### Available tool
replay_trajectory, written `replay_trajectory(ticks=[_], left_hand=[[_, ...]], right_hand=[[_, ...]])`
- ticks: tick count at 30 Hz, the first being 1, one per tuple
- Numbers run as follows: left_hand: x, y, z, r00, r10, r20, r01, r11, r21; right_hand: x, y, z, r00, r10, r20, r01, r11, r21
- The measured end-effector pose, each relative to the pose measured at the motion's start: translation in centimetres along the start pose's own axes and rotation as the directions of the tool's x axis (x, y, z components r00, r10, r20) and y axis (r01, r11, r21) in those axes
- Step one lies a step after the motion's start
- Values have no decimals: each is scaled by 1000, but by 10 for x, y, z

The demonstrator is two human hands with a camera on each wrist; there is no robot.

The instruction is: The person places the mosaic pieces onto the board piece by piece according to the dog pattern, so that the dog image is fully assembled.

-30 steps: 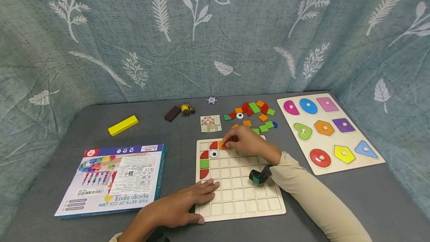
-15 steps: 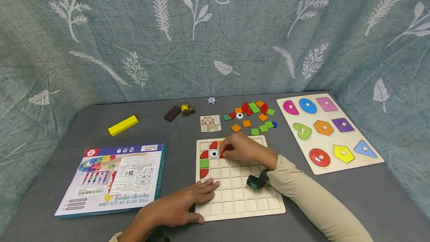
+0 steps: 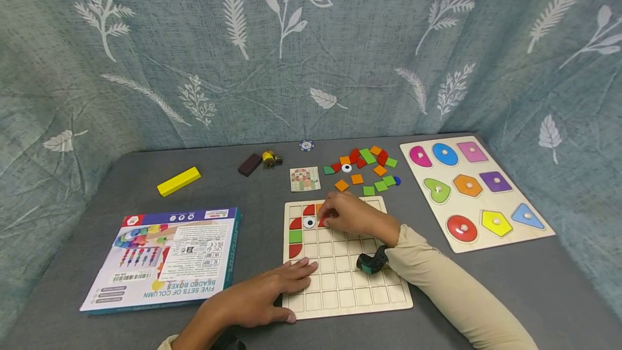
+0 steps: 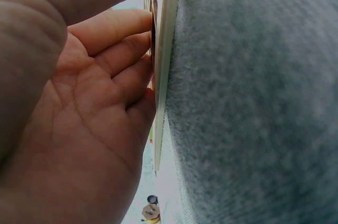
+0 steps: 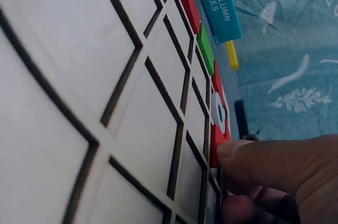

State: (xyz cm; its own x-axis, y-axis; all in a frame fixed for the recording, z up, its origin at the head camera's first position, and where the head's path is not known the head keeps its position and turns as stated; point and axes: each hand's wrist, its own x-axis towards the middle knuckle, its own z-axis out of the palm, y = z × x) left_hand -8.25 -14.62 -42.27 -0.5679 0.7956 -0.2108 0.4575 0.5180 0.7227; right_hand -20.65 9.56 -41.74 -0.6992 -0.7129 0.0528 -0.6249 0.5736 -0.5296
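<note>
Pinched by the right hand [image 3: 351,215], a red piece [image 5: 214,143] is at the board's [image 3: 359,310] far left. Six set tiles [image 3: 295,236] sit in; many squares [image 3: 329,282] are bare, loose tiles [image 3: 357,179] behind (left hand [image 3: 276,291] rests straight-fingered on it).

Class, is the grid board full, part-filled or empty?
Part-filled: on the grid board, tiles sit near the far left corner, but most squares are bare.

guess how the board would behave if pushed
The board is probably stiff, looking unbent under the left hand. Lying flat, it would likely slide rather than tip, though the fingers resting on it might hold it back.
</note>
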Motion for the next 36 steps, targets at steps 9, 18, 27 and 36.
replay_trajectory(ticks=[9, 18, 27, 36], left_hand=[[0, 0, -1, 1000, -2, 1, 2, 1000, -4], [0, 2, -2, 1000, 14, -8, -14, 1000, -2], [-1, 3, -1, 1000, -10, -1, 10, 1000, -20], [-1, 2, -1, 1000, -1, -5, 1, 1000, -19]], right_hand=[[0, 0, -1, 1000, -7, 20, 7, 1000, 16], [6, 19, -16, 997, 55, -50, -47, 989, 142], [13, 47, -30, 968, 169, -183, -132, 971, 201], [16, 63, -36, 921, 286, -265, -231, 948, 220]])
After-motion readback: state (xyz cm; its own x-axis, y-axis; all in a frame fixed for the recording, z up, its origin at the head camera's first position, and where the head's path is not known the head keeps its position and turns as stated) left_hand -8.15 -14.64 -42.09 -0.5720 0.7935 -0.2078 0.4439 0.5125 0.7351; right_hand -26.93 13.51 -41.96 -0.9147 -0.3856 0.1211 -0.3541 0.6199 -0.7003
